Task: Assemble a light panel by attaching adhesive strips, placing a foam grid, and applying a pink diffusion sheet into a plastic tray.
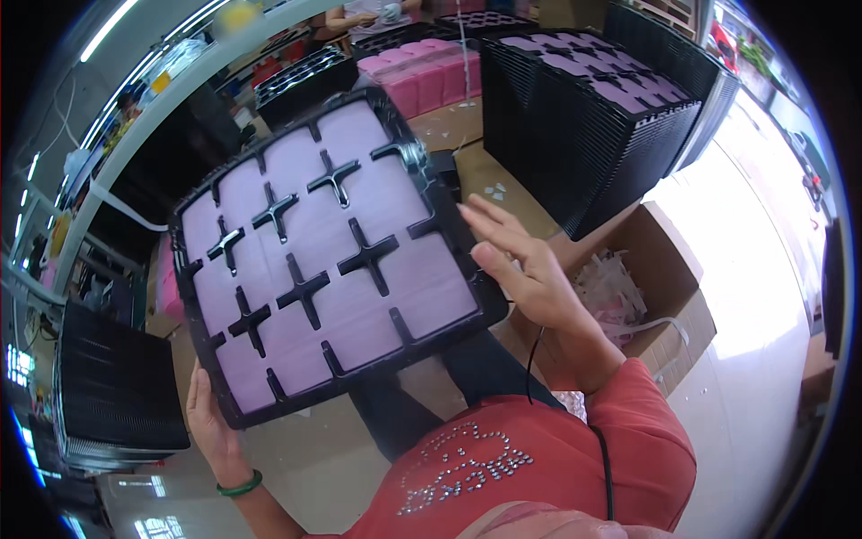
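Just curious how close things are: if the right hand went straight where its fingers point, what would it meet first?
The right hand would most likely meet the right rim of the black tray, though depth leaves any present contact unclear.

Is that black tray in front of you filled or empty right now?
Filled: lilac material shows across the black tray, between its cross-shaped dividers. How deep it goes, I cannot tell.

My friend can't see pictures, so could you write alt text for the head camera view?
A tilted black tray with a lilac filling is held up, left fingers at its lower-left edge, right fingers spread near its right edge. A tall stack of black trays stands beyond, and an open cardboard box of pale scraps sits at the right.
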`<move>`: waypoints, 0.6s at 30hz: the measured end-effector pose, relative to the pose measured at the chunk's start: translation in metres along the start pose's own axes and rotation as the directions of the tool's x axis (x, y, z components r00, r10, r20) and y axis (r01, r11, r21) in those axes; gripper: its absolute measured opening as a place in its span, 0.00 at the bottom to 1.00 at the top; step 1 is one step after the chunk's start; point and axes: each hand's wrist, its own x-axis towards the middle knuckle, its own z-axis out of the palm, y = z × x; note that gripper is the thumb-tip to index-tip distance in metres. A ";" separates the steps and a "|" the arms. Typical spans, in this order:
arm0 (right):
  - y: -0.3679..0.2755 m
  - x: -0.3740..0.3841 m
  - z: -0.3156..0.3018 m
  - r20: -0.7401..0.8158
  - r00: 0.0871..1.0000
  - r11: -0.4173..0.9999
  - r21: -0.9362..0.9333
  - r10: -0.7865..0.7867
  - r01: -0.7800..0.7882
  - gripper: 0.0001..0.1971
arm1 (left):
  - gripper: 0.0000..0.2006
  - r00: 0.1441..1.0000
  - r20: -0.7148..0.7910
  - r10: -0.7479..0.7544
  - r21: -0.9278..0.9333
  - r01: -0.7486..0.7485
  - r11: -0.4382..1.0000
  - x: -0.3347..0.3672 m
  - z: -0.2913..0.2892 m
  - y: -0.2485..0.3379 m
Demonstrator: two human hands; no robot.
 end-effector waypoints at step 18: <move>0.016 0.016 -0.405 -0.539 0.823 0.933 -0.170 0.181 -0.317 0.43 | 0.07 0.574 0.815 -0.076 -0.030 0.173 0.984 0.096 0.459 0.028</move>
